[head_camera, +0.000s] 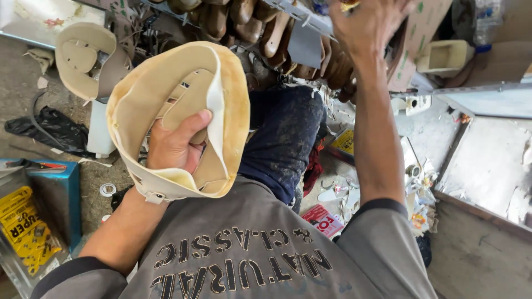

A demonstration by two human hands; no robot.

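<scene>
My left hand (176, 145) grips a beige sandal upper with a yellowish sole edge (235, 105), thumb pressed on its inner straps, held up in front of my chest. My right hand (368, 22) reaches far up to the rack of brown wooden shoe lasts (266, 27) at the top of the view; its fingertips are cut off by the frame edge, with something small and yellow showing at them. What it holds, if anything, is unclear.
Another beige sandal upper (83, 55) sits on a stand at upper left. A blue box (55, 188) with yellow packets stands lower left, a black bag (52, 130) lies on the floor. A metal-edged workbench (487, 166) is at right, with scraps and cartons below.
</scene>
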